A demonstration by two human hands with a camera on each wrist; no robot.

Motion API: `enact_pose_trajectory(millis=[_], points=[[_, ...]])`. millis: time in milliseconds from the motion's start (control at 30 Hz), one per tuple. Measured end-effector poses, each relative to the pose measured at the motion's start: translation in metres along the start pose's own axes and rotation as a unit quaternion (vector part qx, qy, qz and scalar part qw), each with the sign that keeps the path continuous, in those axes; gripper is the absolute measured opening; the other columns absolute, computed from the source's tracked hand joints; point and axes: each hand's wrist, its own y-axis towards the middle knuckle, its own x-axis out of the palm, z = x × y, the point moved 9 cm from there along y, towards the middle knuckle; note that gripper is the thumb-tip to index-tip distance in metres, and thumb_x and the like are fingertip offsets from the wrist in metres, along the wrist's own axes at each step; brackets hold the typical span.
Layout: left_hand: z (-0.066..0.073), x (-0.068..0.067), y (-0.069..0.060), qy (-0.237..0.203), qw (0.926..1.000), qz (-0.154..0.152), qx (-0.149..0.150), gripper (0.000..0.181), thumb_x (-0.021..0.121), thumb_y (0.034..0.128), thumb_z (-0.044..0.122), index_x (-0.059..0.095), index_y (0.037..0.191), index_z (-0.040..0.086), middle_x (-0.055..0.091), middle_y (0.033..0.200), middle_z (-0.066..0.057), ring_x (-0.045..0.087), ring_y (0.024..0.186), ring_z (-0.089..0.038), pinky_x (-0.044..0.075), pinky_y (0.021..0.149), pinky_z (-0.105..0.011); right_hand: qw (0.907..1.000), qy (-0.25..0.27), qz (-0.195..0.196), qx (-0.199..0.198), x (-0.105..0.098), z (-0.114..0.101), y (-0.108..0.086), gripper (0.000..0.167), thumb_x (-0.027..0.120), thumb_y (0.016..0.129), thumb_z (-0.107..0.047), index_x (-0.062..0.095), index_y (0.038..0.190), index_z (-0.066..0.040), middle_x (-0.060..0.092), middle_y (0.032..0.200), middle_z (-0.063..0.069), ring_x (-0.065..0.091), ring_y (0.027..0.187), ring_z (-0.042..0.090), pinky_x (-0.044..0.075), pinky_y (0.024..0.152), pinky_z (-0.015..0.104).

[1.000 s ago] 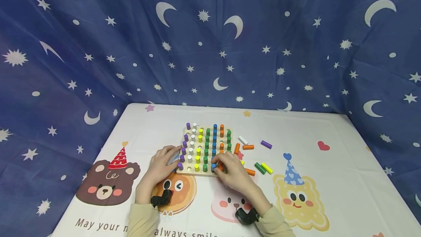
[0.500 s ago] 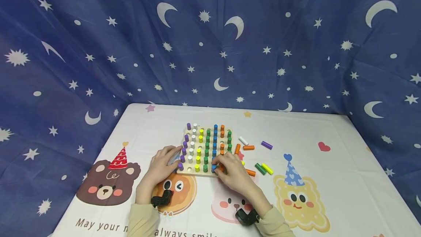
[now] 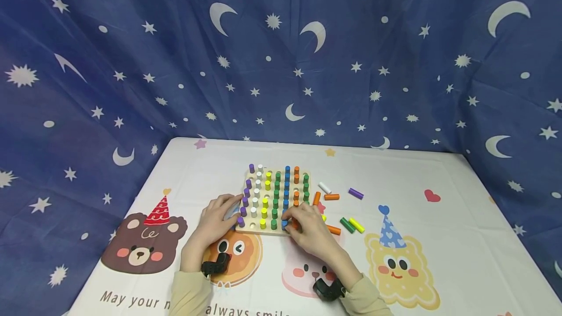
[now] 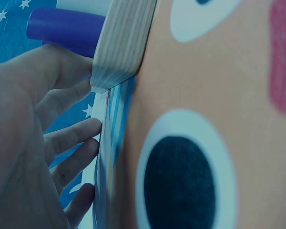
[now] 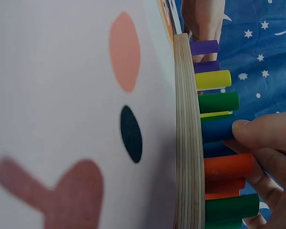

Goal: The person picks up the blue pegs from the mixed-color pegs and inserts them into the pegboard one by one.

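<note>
A wooden pegboard lies on the table, with upright pegs in colour columns: purple, white, yellow, green, blue, orange and green. At the near edge, my right hand pinches a blue peg that stands in the board; the right wrist view shows the thumb at its top. An orange peg and a green peg stand close beside those fingers. My left hand rests at the board's left side, fingers spread loosely. Its thumb touches the board's edge near a purple peg in the left wrist view.
Loose pegs lie right of the board: a white peg, a purple peg, a green peg, a yellow peg and several orange ones. Bare holes show in the board. A starry blue curtain hangs behind the table.
The blue peg under my right fingers sits slightly lower in the board than a second ago. My left hand has stayed in place, and the loose pegs lie as before.
</note>
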Motion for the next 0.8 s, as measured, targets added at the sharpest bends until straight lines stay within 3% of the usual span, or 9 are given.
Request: enact_pose_trajectory(millis=[367, 800], points=[[-0.0004, 0.0013, 0.0012, -0.001, 1.0000, -0.003, -0.003, 0.053, 0.059, 0.0911, 0.025, 0.047, 0.142, 0.022, 0.046, 0.141, -0.012, 0.039, 0.130, -0.036, 0.027, 0.106, -0.062, 0.9996, 0.003, -0.015, 0.022, 0.0029, 0.0022, -0.0004, 0.024, 0.074, 0.083, -0.015, 0.066, 0.102, -0.027, 0.059, 0.093, -0.014, 0.040, 0.087, 0.007, 0.034, 0.077, 0.025], [-0.0006, 0.0035, 0.0035, -0.006, 0.9999, -0.009, -0.005, 0.053, 0.058, 0.0915, 0.026, 0.047, 0.143, 0.023, 0.045, 0.142, -0.012, 0.038, 0.131, -0.036, 0.027, 0.106, -0.062, 0.9999, 0.015, 0.000, -0.003, -0.0053, -0.0012, -0.0015, 0.019, 0.071, 0.085, -0.017, 0.066, 0.101, -0.025, 0.062, 0.095, -0.016, 0.045, 0.088, 0.004, 0.038, 0.080, 0.027]])
